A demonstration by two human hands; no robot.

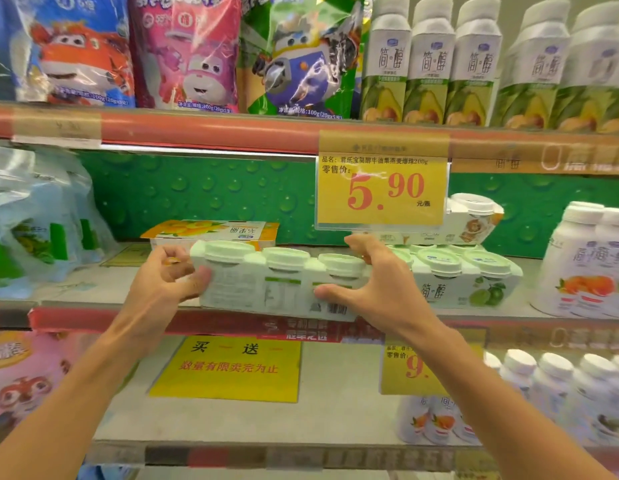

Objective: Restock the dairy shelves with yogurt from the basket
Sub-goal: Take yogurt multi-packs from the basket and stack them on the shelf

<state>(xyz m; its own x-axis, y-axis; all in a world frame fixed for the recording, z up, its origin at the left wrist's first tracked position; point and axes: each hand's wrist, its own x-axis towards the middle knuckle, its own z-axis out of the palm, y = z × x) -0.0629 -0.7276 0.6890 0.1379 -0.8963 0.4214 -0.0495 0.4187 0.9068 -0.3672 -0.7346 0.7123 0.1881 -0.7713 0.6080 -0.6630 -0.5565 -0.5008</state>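
Fingers (178,258) of the left hand (162,282) curled round the left end of the yogurt multipack (277,282), thumb on its front face. Right hand (377,282) clamped on the other end, thumb pressed against the front label near the barcode, fingers hooked over the top behind the last green lid. Gripped at both ends, probably because the sleeve is long and would sag or twist if carried by one hand.

Held level, lids up, just above the front lip of the middle shelf (93,289), printed back facing out. Likely about to be slid rearward into the bare stretch of shelf, in line with a matching green-lidded pack (467,282) just to the right, so that like sits beside like. Possibly needs turning first, since the neighbour shows its lime picture forward.

Behind, touching or nearly so, an orange-topped pack (214,232) lying flat. Above the right hand, a yellow price tag (382,188) hanging from the upper shelf edge; worth keeping the pack low to clear it. Basket out of view, so remaining stock impossible to judge.
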